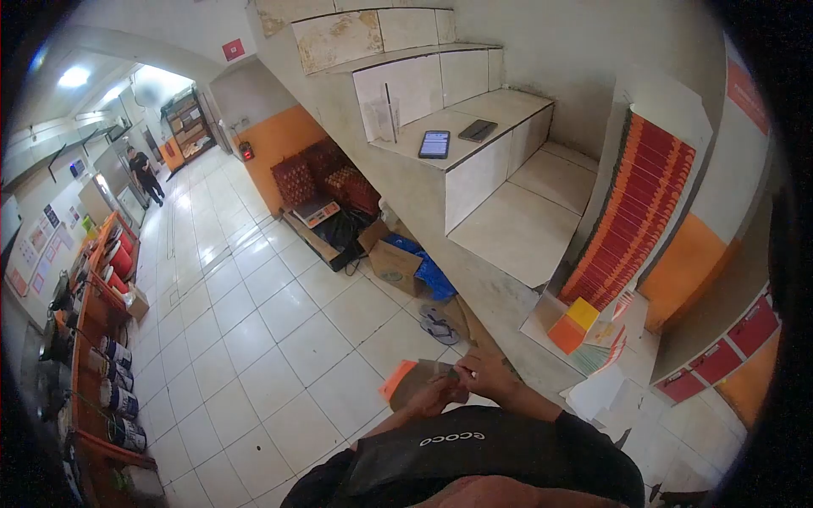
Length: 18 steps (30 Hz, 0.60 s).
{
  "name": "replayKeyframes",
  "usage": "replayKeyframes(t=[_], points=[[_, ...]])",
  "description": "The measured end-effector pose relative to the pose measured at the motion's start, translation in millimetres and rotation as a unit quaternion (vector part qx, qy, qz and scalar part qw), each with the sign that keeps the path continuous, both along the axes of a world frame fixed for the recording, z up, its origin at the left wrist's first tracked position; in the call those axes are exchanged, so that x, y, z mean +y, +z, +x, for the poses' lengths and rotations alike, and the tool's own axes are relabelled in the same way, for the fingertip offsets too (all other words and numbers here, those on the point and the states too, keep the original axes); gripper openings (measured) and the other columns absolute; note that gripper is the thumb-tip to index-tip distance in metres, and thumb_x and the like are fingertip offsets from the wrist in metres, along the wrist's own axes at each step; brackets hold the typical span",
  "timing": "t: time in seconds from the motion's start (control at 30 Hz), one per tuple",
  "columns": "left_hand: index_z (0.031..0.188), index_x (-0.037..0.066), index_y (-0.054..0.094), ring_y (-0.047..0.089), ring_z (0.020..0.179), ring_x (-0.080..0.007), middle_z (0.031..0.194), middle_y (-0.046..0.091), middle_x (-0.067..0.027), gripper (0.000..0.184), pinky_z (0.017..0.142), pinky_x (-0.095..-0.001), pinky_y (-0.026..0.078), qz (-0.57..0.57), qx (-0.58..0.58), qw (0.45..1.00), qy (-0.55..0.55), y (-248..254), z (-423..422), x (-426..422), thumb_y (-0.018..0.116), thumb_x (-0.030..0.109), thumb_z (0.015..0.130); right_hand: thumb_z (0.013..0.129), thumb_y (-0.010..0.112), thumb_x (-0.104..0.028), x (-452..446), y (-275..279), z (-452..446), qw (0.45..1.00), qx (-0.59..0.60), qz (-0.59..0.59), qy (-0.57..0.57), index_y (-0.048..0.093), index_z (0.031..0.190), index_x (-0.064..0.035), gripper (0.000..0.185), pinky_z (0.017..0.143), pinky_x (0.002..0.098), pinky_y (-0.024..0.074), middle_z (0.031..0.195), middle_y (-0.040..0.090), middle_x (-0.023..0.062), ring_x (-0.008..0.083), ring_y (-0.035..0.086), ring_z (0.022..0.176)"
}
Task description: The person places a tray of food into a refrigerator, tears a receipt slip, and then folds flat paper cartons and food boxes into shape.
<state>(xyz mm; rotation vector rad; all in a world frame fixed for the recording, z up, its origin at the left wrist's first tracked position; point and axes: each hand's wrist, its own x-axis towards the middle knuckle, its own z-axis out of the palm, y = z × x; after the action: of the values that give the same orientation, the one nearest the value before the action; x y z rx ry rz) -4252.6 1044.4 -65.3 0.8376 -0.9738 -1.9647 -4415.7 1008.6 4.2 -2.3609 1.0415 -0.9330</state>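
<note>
Both hands are together in front of the dark apron, low in the middle of the view. My left hand [436, 394] has its fingers wrapped round a brown and orange packet [405, 381]. My right hand [487, 372] is closed at the packet's right end, touching the left hand; what its fingertips pinch is too small to name. To the right, an orange and yellow box [573, 325] stands beside a tall stack of red and orange packets [631, 212].
Two phones [434, 144] and a clear cup with a straw [387, 118] sit on a tiled step. A cardboard box [394, 264] and sandals [439, 325] lie on the floor. A person [146, 176] stands far left, beyond a shelf with buckets [118, 398].
</note>
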Motion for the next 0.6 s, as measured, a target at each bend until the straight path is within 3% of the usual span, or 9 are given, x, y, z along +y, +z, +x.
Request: replayKeyframes(t=[0.03, 0.17, 0.23, 0.3, 0.4, 0.47, 0.53, 0.6], points=[[0.093, 0.001, 0.052, 0.055, 0.083, -0.0182, 0.089, 0.056, -0.0072, 0.012, 0.076, -0.0283, 0.045, -0.018, -0.028, 0.999, 0.008, -2.5, 3.7, -0.1, 0.047, 0.011, 0.087, 0.075, 0.062, -0.011, -1.5, -1.3, 3.6, 1.000, 0.002, -0.002, -0.002, 0.060, 0.075, -0.0038, 0.008, 0.062, 0.0364, 0.0452, 0.073, 0.055, 0.0103, 0.0283, 0.056, 0.071], [0.096, -0.001, 0.052, 0.056, 0.084, -0.0196, 0.092, 0.057, -0.0088, 0.015, 0.077, -0.0296, 0.047, 0.166, 0.197, 0.966, 0.001, -45.7, 21.1, -14.2, 0.048, 0.011, 0.087, 0.075, 0.063, -0.011, -4.9, -0.3, 12.9, 1.000, -0.009, 0.002, -0.025, 0.060, 0.076, -0.0038, 0.008, 0.058, 0.0363, 0.0452, 0.071, 0.055, 0.0098, 0.0276, 0.057, 0.067], [0.097, -0.001, 0.051, 0.057, 0.084, -0.0197, 0.092, 0.057, -0.0093, 0.016, 0.078, -0.0294, 0.047, 0.206, 0.248, 0.947, -0.014, -67.4, 27.2, -21.3, 0.048, 0.011, 0.087, 0.074, 0.064, -0.011, -6.6, -7.7, 18.4, 0.999, -0.028, -0.008, -0.025, 0.061, 0.076, -0.0039, 0.008, 0.056, 0.0360, 0.0451, 0.070, 0.055, 0.0097, 0.0270, 0.056, 0.065], [0.095, -0.001, 0.051, 0.055, 0.080, -0.0190, 0.089, 0.056, -0.0089, 0.017, 0.076, -0.0288, 0.046, 0.196, 0.235, 0.951, -0.040, -76.6, 30.9, -26.7, 0.047, 0.014, 0.088, 0.074, 0.064, -0.011, -10.5, -6.4, 22.5, 0.998, -0.048, -0.042, -0.027, 0.061, 0.076, -0.0041, 0.008, 0.054, 0.0356, 0.0448, 0.069, 0.055, 0.0096, 0.0266, 0.056, 0.063], [0.083, 0.002, 0.051, 0.047, 0.069, -0.0172, 0.072, 0.051, -0.0056, 0.026, 0.065, -0.0301, 0.036, 0.179, 0.204, 0.960, -0.070, -34.7, 35.6, -27.6, 0.043, 0.026, 0.091, 0.076, 0.062, -0.011, -13.5, -8.8, 28.8, 0.995, -0.077, -0.030, -0.051, 0.060, 0.077, -0.0036, 0.008, 0.056, 0.0377, 0.0457, 0.072, 0.054, 0.0112, 0.0292, 0.056, 0.065], [0.088, 0.001, 0.052, 0.049, 0.073, -0.0179, 0.075, 0.053, -0.0067, 0.024, 0.066, -0.0314, 0.039, 0.084, 0.090, 0.989, -0.082, -30.2, 44.2, -29.7, 0.043, 0.023, 0.092, 0.077, 0.059, -0.013, -16.4, -7.8, 33.5, 0.996, -0.073, -0.012, -0.049, 0.059, 0.078, -0.0034, 0.010, 0.059, 0.0392, 0.0460, 0.074, 0.054, 0.0122, 0.0307, 0.056, 0.068], [0.092, 0.001, 0.053, 0.052, 0.078, -0.0196, 0.079, 0.056, -0.0079, 0.022, 0.069, -0.0324, 0.042, 0.146, 0.088, 0.985, -0.039, -32.9, 51.0, -35.2, 0.042, 0.020, 0.093, 0.079, 0.058, -0.016, -19.4, -1.9, 37.7, 0.999, -0.046, -0.006, -0.024, 0.060, 0.078, -0.0036, 0.013, 0.060, 0.0397, 0.0456, 0.075, 0.054, 0.0126, 0.0311, 0.056, 0.070], [0.096, 0.001, 0.055, 0.055, 0.083, -0.0223, 0.084, 0.059, -0.0091, 0.021, 0.071, -0.0331, 0.044, 0.357, 0.193, 0.912, 0.060, -44.7, 51.8, -37.5, 0.041, 0.017, 0.093, 0.077, 0.062, -0.018, -25.0, -15.6, 44.1, 0.999, -0.022, 0.023, -0.011, 0.061, 0.076, -0.0043, 0.014, 0.057, 0.0371, 0.0448, 0.072, 0.054, 0.0103, 0.0280, 0.055, 0.066]])
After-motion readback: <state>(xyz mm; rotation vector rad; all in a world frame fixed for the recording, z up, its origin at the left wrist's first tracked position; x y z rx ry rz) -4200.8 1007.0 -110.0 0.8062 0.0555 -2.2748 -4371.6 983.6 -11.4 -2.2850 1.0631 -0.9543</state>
